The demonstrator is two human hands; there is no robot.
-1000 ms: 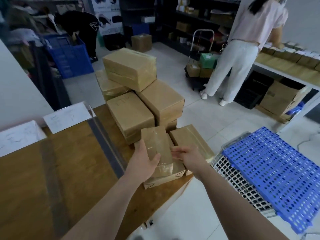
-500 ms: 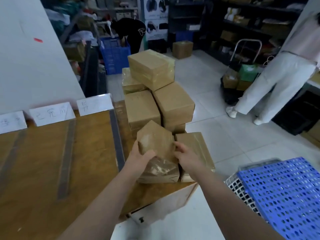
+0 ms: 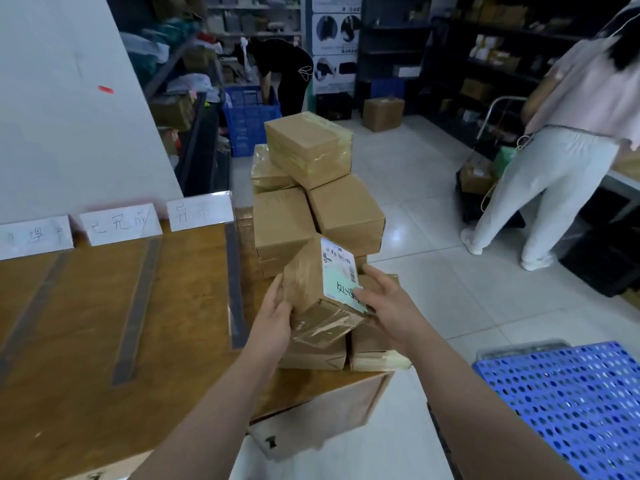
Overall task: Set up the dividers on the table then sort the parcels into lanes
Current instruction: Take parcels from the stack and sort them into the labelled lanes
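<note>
A small brown taped parcel [image 3: 311, 282] with a pale green shipping label facing up is tilted above the table's right end. My left hand [image 3: 275, 317] grips its left side and my right hand [image 3: 388, 306] holds its right side over the label. Two flat parcels [image 3: 318, 355] lie under it on the wooden table [image 3: 86, 323]. Behind stands a stack of larger brown parcels [image 3: 311, 188]. Grey tape dividers [image 3: 233, 282] run along the tabletop, marking lanes. Three handwritten lane signs [image 3: 199, 211] stand at the table's far edge.
A blue perforated plastic pallet [image 3: 571, 403] lies on the floor at the right. One person in white trousers [image 3: 540, 188] stands at the right by a cart. Another person bends over a blue crate [image 3: 249, 116] at the back. Shelving lines the far wall.
Both hands have lifted the small parcel off the ones beneath and turned it, so its label now faces up. The view has swung left, bringing the lane signs into sight.
</note>
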